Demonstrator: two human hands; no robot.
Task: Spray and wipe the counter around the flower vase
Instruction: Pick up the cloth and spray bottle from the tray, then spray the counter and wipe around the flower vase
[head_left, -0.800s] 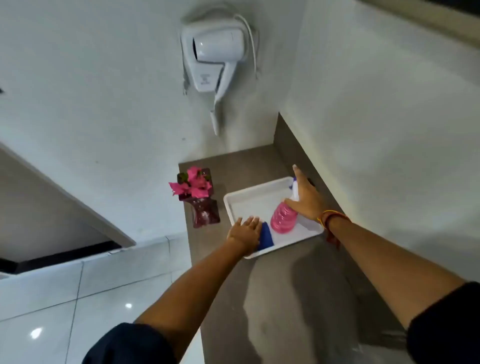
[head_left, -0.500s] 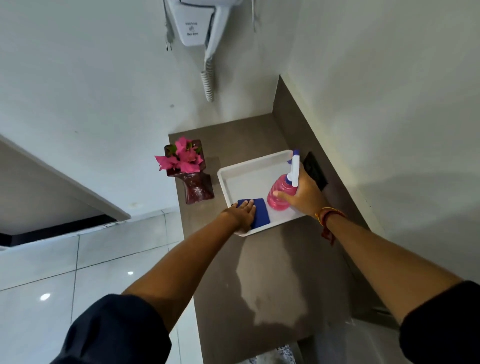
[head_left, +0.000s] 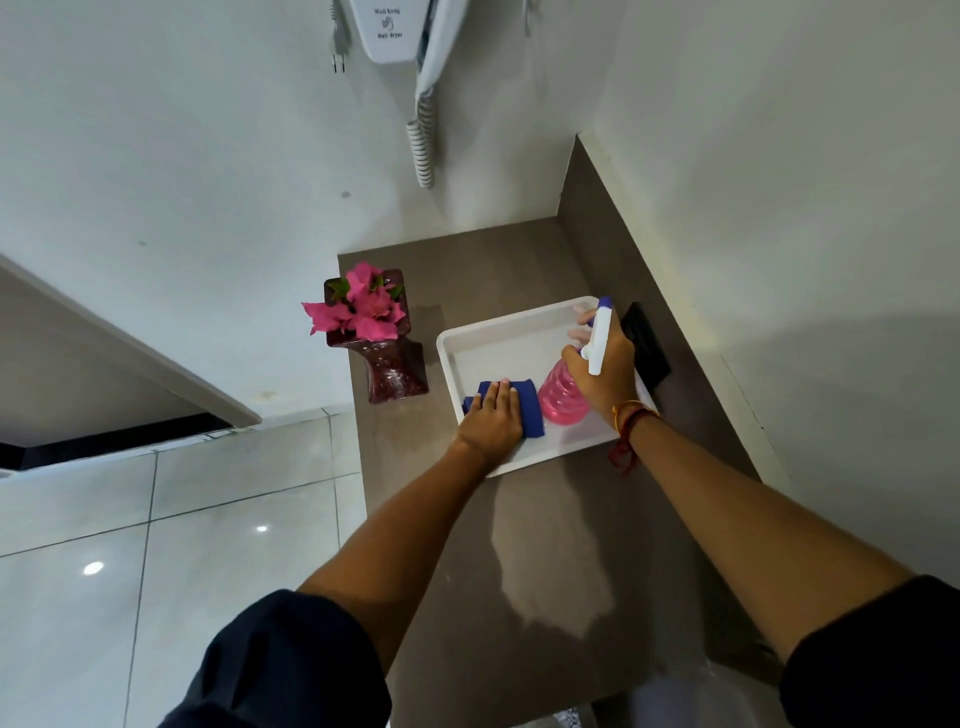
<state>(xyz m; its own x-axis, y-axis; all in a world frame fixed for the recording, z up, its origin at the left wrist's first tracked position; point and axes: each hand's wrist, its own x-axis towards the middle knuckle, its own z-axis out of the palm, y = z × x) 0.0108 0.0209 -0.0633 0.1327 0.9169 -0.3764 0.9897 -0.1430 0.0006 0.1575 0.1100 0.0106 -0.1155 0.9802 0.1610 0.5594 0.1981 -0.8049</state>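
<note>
A dark red glass vase (head_left: 390, 371) with pink flowers (head_left: 363, 306) stands at the left edge of the brown counter (head_left: 545, 545). To its right lies a white tray (head_left: 498, 343). My right hand (head_left: 605, 369) is wrapped around the neck of a pink spray bottle (head_left: 560, 397) with a white and blue nozzle, standing in the tray. My left hand (head_left: 491, 421) lies flat on a folded blue cloth (head_left: 527, 408) in the tray, fingers together over it.
A white wall-mounted hair dryer (head_left: 400, 31) with a coiled cord hangs above the counter's far end. A black wall socket (head_left: 644, 345) sits on the backsplash right of the tray. White floor tiles (head_left: 156, 571) lie left of the counter.
The view has tilted down. My right hand has closed round the bottle's neck, and my left hand has slid further onto the blue cloth.
</note>
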